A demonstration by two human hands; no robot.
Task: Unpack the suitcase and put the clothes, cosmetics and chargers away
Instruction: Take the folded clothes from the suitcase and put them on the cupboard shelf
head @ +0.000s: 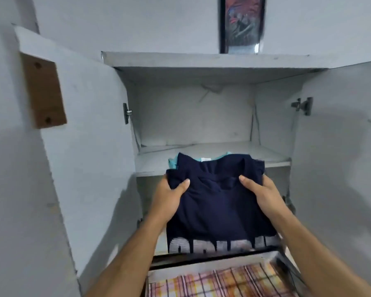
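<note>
Nearest to you, at the bottom of the view, lies a checked cloth (219, 281) in pink, orange & white, with your two bare forearms reaching over it. Your left hand (169, 196) has its grip closed on the left edge of a folded navy T-shirt (219, 202): thumb on top of the fabric, other fingers under it, out of sight. Your right hand (259, 194) grips the right edge the same way, thumb on top. The shirt has pale grey letters along its near edge, too blurred to read. It is held flat, approx. level with the front of the cupboard shelf (272, 157), and its far end already reaches over the shelf edge.

Under the navy shirt, at the far side, a light blue garment (173, 162) sticks out a little; you hold it together w/ the shirt, or it lies on the shelf, I cannot tell which.

The white cupboard (193, 116) stands open, both doors swung wide to left & right. On the left door is a brown wooden block (43, 91). On top of the cupboard, against the wall, stands a dark framed picture (242, 22).
</note>
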